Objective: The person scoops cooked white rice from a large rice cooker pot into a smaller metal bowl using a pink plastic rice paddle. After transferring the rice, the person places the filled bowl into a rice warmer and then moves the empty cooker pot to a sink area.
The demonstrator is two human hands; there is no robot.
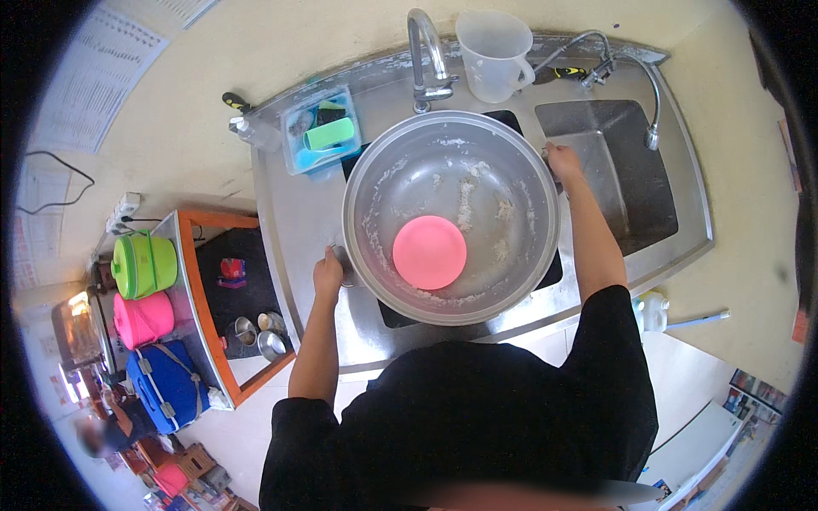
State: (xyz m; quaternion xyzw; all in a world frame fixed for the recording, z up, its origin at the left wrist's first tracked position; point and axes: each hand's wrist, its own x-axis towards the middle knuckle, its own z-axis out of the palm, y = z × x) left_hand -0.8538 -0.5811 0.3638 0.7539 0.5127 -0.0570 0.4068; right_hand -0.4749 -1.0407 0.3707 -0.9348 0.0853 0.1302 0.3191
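A large round metal pot (407,162) takes up the middle of the view, over the left basin of the steel sink. White food residue, rice-like in look, clings to its inner wall and bottom. Inside it lies a pink round plate or bowl (429,252), toward the near left. My left hand (327,271) is closed around the handle on the pot's left side. On the opposite side my right hand (562,160) grips the other handle, close to the right basin. Both handles are mostly covered by my fingers.
Behind the pot rise a tall faucet (428,55) and a translucent pitcher (494,56). A blue tub (294,149) with sponges stands at the back left. The right basin (609,170) has a hose-like faucet (653,111). An orange-edged cabinet (204,315) adjoins the left side.
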